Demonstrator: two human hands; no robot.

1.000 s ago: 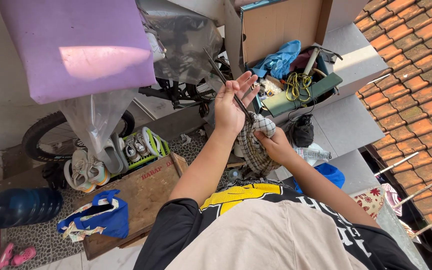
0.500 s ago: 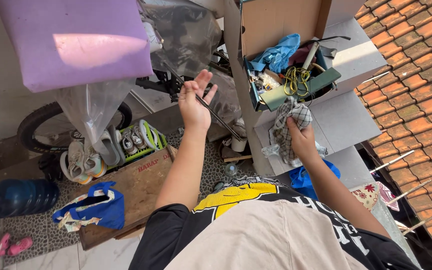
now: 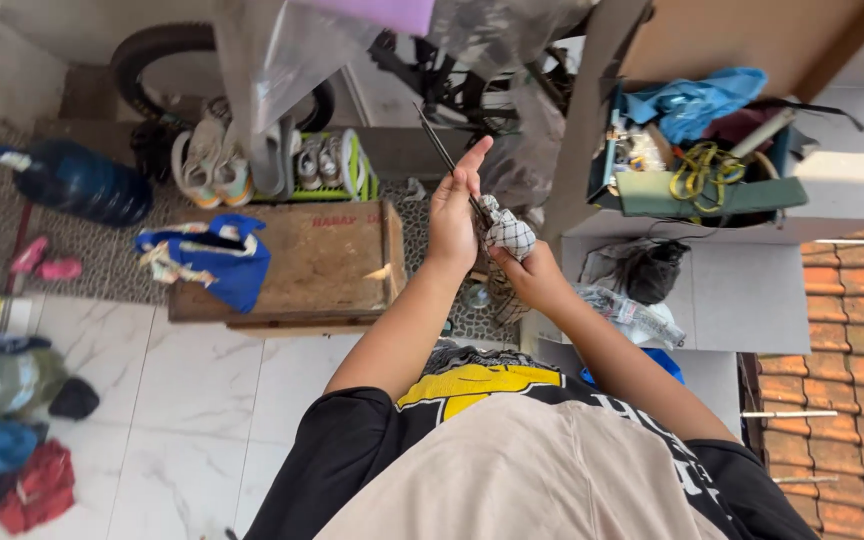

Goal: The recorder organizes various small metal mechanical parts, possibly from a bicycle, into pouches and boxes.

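Note:
My left hand (image 3: 454, 215) holds a thin dark metal rod (image 3: 439, 148) that slants up and to the left past my fingers. My right hand (image 3: 530, 277) grips a checked black-and-white cloth (image 3: 505, 233) and presses it against the lower part of the rod, right beside my left palm. The rod's lower end is hidden under the cloth. Both hands meet in front of my chest, above the floor.
An open cardboard box (image 3: 697, 160) of tools, yellow cord and blue cloth sits on grey steps (image 3: 752, 290) at right. A wooden crate (image 3: 302, 260) with a blue bag (image 3: 214, 255), shoes (image 3: 242, 160), a blue water jug (image 3: 77, 180) and a bicycle wheel (image 3: 167, 45) lie at left.
My hands were apart half a second ago; the right hand has brought the cloth back onto the rod beside the left. The view has tilted downward, showing more floor.

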